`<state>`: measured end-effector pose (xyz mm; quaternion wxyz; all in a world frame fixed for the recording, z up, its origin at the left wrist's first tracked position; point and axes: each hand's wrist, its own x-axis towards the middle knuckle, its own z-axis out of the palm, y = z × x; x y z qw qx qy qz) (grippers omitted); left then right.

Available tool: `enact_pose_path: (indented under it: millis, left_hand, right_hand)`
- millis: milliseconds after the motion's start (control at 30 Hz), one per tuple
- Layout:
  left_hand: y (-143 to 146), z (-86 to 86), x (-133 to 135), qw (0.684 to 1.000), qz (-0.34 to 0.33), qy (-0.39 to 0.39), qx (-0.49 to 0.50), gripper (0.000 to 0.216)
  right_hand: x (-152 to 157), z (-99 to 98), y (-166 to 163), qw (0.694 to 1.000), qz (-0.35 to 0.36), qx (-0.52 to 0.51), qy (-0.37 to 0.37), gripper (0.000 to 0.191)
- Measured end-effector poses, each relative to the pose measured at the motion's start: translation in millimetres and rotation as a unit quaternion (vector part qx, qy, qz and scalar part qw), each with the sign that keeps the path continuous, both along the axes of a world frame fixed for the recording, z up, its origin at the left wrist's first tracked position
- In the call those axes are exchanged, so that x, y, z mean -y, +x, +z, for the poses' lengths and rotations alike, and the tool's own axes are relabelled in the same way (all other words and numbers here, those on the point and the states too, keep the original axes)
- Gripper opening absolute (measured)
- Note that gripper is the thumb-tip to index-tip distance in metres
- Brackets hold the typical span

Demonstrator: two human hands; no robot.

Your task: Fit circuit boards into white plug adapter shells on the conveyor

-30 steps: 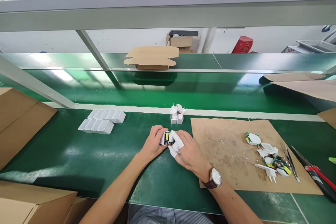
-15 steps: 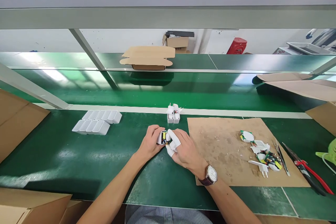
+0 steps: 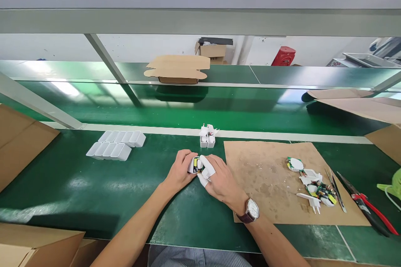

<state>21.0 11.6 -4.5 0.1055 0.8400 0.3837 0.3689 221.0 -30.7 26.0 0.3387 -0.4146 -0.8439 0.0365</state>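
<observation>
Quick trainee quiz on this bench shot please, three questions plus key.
1. True or false: the red-handled pliers lie to the left of the brown sheet.
2. What is the left hand holding? (a) tweezers (b) a white housing with electronics (c) a cardboard box
3. Fill in: the watch is on the ___ wrist.

Key: 1 false, they lie to its right; 2 b; 3 right.

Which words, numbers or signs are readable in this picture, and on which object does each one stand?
"304": on the pale grey object at the back right; the mark before it is unclear.
Cardboard box at the back: print too blurred to read.
Wristwatch: any dial markings too small.
</observation>
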Motion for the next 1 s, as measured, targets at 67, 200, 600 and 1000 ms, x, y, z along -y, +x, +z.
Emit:
enact_pose_path:
  millis: [67,200,600,1000]
  left_hand:
    - [0.7,-1.1,1.3,1.0,-0.008,-0.011,0.01,0.05]
    - [-0.1,-5.8,1.5,0.996,-0.028,-0.068,0.052,0.049]
    - [-10.6,10.1,-8.9,0.88,0.029,-0.406,0.246,0.074]
    - [3.1,0.9,-0.9,0.885,-0.05,-0.349,0.305,0.09]
  right_hand:
    - [-0.2,-0.2,-0.5,1.0,0.007,-0.004,-0.006,0.068]
    - [0.0,4.4,-1.3,0.999,-0.013,-0.036,-0.031,0.066]
    - [-8.7,-16.9,1.7,0.996,0.003,-0.043,-0.075,0.027]
    - [-10.0,-22.9,0.6,0.994,-0.005,-0.075,-0.079,0.034]
